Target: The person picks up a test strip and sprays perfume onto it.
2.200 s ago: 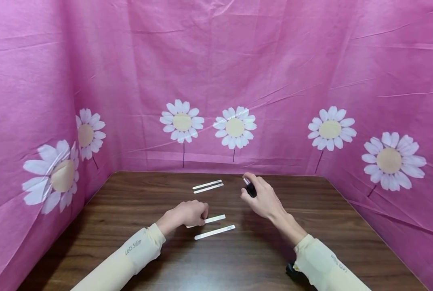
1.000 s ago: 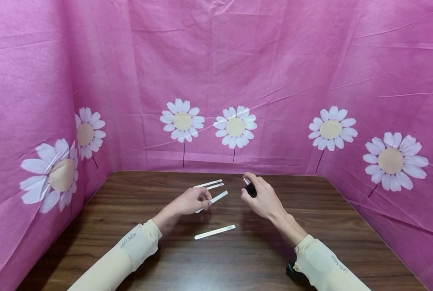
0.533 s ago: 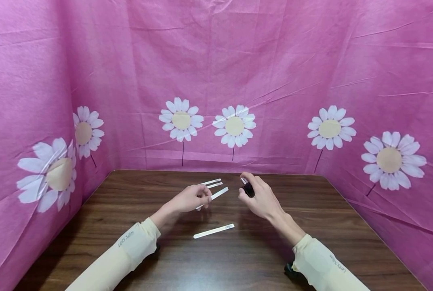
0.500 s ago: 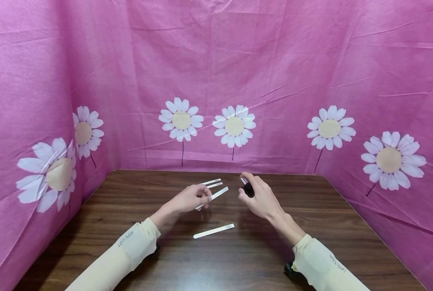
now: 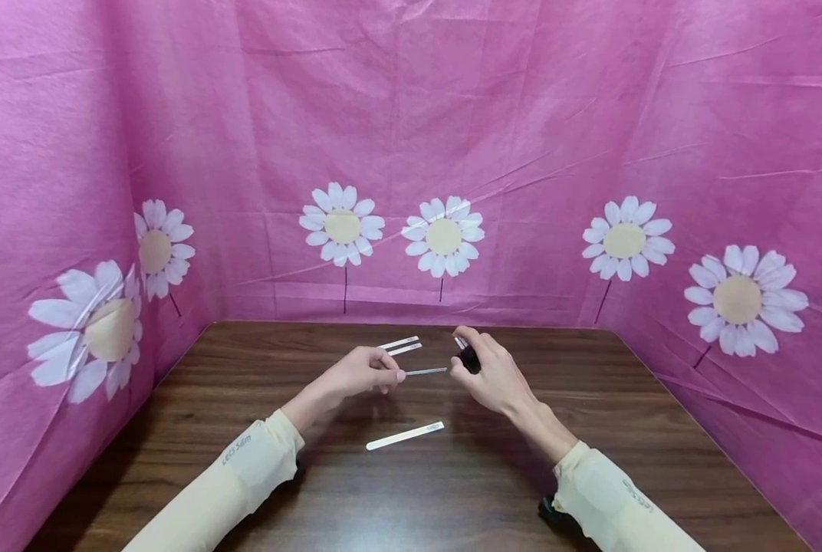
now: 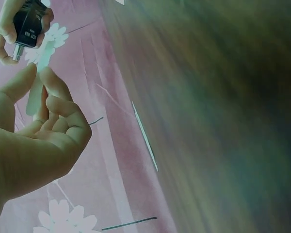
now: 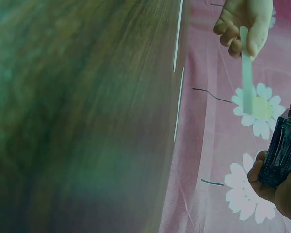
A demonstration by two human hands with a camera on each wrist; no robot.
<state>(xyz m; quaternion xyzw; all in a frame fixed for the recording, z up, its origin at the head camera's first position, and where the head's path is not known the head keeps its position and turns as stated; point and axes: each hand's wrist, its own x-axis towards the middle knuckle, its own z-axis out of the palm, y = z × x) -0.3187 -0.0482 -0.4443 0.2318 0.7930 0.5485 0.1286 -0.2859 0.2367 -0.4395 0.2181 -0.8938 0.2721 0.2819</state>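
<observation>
Between thumb and fingers, the left hand (image 5: 360, 374) pinches a thin white strip (image 5: 426, 372), seen nearly edge-on in the head view and more broadly in both wrist views. The right hand (image 5: 497, 374) grips a small dark bottle (image 5: 469, 359) with a silver spray nozzle. In the left wrist view the bottle (image 6: 28, 22) has white lettering, and its nozzle lies near the strip (image 6: 39, 90). The right wrist view has the strip (image 7: 247, 77) apart from the bottle (image 7: 277, 153). Some of the right fingers are hidden behind the bottle.
Two white strips (image 5: 407, 349) lie at the back of the brown wooden table (image 5: 383, 506), partly behind the left hand. Another strip (image 5: 406, 436) lies nearer the front. Pink cloth (image 5: 521, 115) with white daisies surrounds the table's back and sides.
The left hand picked a strip up from the table, moved it back, and has turned it nearly edge-on, with its far end closer to the bottle. The right hand has stayed nearly still.
</observation>
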